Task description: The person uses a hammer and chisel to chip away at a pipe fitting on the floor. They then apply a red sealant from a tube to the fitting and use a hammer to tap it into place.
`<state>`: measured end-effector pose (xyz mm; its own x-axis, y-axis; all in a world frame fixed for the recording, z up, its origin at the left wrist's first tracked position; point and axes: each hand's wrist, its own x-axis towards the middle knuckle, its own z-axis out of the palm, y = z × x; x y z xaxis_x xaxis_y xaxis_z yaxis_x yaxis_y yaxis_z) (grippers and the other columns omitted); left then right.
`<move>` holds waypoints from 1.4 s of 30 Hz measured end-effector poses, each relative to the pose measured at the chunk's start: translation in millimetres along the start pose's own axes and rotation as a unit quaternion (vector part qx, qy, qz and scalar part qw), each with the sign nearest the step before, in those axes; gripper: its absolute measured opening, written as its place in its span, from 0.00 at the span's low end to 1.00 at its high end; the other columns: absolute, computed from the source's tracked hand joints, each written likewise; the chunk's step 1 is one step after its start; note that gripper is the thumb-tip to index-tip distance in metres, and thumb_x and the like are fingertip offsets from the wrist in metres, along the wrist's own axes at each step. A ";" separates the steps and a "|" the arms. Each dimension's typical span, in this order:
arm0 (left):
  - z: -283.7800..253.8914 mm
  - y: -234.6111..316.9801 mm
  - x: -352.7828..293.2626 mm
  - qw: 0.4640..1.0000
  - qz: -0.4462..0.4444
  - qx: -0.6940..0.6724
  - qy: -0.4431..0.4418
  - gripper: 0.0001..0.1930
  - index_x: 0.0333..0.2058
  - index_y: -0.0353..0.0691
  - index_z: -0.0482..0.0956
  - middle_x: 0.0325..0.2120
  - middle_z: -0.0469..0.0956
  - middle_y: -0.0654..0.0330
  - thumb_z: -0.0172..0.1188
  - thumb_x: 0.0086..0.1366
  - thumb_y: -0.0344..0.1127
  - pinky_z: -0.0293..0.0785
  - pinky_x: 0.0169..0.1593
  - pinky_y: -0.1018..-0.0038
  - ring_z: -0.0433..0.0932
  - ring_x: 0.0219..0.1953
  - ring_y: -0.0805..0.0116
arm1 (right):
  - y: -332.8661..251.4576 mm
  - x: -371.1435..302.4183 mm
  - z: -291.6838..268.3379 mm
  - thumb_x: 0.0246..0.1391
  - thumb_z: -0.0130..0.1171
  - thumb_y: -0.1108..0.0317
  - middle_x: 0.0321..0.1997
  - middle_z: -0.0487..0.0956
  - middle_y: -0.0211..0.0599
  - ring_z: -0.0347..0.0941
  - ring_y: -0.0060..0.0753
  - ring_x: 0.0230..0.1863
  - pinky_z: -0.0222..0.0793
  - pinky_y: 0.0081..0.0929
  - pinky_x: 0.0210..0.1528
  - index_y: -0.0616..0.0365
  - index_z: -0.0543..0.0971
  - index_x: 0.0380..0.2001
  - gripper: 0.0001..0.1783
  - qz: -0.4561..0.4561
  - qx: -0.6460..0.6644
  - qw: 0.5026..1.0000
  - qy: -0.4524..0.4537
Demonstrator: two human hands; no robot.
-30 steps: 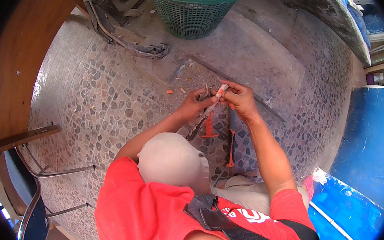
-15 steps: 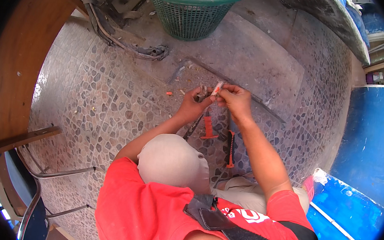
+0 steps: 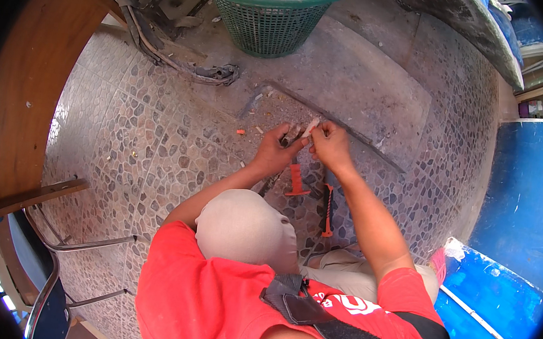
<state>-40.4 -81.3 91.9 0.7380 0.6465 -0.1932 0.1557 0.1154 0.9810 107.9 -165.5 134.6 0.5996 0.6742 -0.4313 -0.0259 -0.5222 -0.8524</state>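
Left hand [image 3: 277, 151] curls part-closed around dark strip [image 3: 291, 135]; right hand [image 3: 332, 145], closed, pinches pale piece [image 3: 311, 127]. Nearer, on floor [image 3: 177, 152]: orange handle [image 3: 296, 180]; right of it, black-and-orange handle [image 3: 327, 211].

Head view, from the left of two fisheye cameras worn side by side. It faces steeply down, upright and unmirrored. The wearer's red shirt [image 3: 204, 292] sits nearest the lens, at the lower edge; the left hand [image 3: 277, 149] and right hand [image 3: 333, 147] fall near frame centre, farther off; the top edge cuts the green basket [image 3: 270, 26]. Edges bow toward the rim (see wooden panel [image 3: 33, 80], left).
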 end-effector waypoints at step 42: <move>-3.2 -11.4 4.3 0.998 -0.058 -0.003 -0.025 0.14 0.48 0.34 0.79 0.35 0.83 0.63 0.67 0.67 0.34 0.79 0.38 0.74 0.79 0.36 0.76 | -8.8 -5.2 -6.7 0.52 0.64 0.67 0.31 0.85 0.52 0.85 0.46 0.34 0.78 0.33 0.37 0.63 0.86 0.33 0.10 -0.187 -0.137 0.969 0.091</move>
<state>-41.2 -77.4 79.9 0.7466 0.5908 -0.3059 0.2377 0.1925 0.9521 110.3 -167.9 146.3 0.6573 0.7532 -0.0269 0.4185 -0.3944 -0.8181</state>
